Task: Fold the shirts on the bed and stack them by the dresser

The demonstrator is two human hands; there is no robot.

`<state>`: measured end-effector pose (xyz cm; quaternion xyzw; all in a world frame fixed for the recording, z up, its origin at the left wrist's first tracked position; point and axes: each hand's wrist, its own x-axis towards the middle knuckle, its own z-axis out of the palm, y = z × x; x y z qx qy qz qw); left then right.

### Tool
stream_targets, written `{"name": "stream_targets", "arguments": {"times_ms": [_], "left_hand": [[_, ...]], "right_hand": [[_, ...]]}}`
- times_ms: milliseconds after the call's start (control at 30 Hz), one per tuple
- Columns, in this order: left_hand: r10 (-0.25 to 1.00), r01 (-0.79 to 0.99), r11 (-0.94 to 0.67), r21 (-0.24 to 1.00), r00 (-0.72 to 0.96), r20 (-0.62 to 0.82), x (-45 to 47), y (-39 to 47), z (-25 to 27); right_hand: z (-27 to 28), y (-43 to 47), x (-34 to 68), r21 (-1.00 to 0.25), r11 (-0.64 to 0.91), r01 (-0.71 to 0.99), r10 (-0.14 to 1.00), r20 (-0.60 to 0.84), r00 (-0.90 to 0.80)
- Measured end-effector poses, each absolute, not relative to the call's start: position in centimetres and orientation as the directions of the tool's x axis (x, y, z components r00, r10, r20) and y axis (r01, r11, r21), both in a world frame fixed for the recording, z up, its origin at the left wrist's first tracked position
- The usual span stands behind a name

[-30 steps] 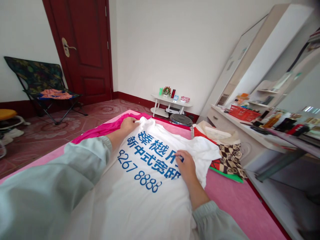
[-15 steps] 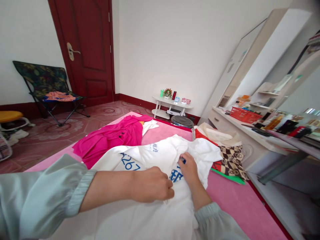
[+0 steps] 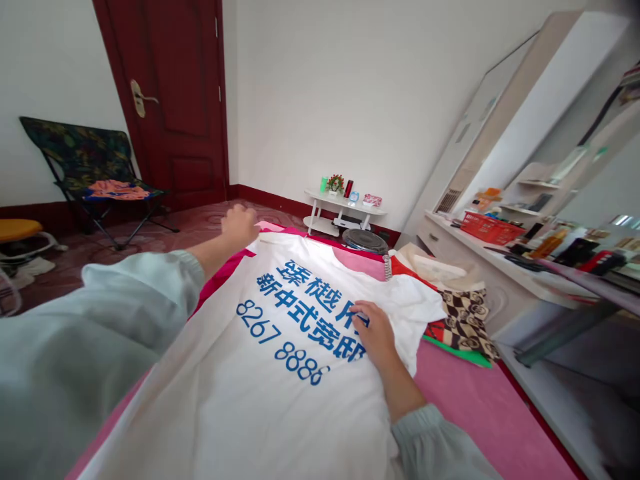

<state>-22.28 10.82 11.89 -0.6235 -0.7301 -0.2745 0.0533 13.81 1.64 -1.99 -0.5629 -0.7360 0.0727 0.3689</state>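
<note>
A white T-shirt (image 3: 215, 380) with blue Chinese characters and digits lies spread over the pink bed cover (image 3: 465, 393). My left hand (image 3: 240, 225) is at the shirt's far left corner, fingers bent over its sleeve edge; the fingertips are partly hidden. My right hand (image 3: 376, 333) rests on the right part of the print, fingers loosely bent and apart, covering some characters. Beneath the shirt's left side a magenta garment (image 3: 220, 277) shows only in part.
Folded clothes with a brown checked pattern (image 3: 465, 313) lie right of the shirt. A dressing table (image 3: 450, 233) with a red basket (image 3: 493, 228) stands at the right. A low white table (image 3: 320, 200) is by the wall, a folding chair (image 3: 80, 153) at left.
My left hand has moved from the shirt's middle to its far left corner. The shirt's bunched upper part now lies spread, showing the full print and covering much of the magenta garment.
</note>
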Motion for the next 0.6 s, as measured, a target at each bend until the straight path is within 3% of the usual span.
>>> {"name": "stream_targets", "arguments": {"times_ms": [133,233,467,600], "left_hand": [[0.906,0.924,-0.337,0.180,0.266,0.329,-15.9,8.3,8.2],[0.861,0.834,-0.506,0.218,0.476,0.178,-11.4,5.5,5.4],[0.871,0.852,-0.483,0.203,0.445,0.207,-7.9,2.3,-0.6],[0.875,0.859,-0.473,0.196,0.432,0.218,-8.1,2.7,-1.4]], "right_hand": [[-1.9,1.7,13.9,-0.524,0.349,0.777,0.885,0.456,-0.091],[-1.9,1.7,14.0,-0.519,0.349,0.780,0.886,0.453,-0.095],[-1.6,1.0,13.5,-0.499,0.296,0.815,0.892,0.449,-0.049],[0.4,2.1,12.8,-0.352,0.168,0.921,0.930,0.366,-0.030]]}}
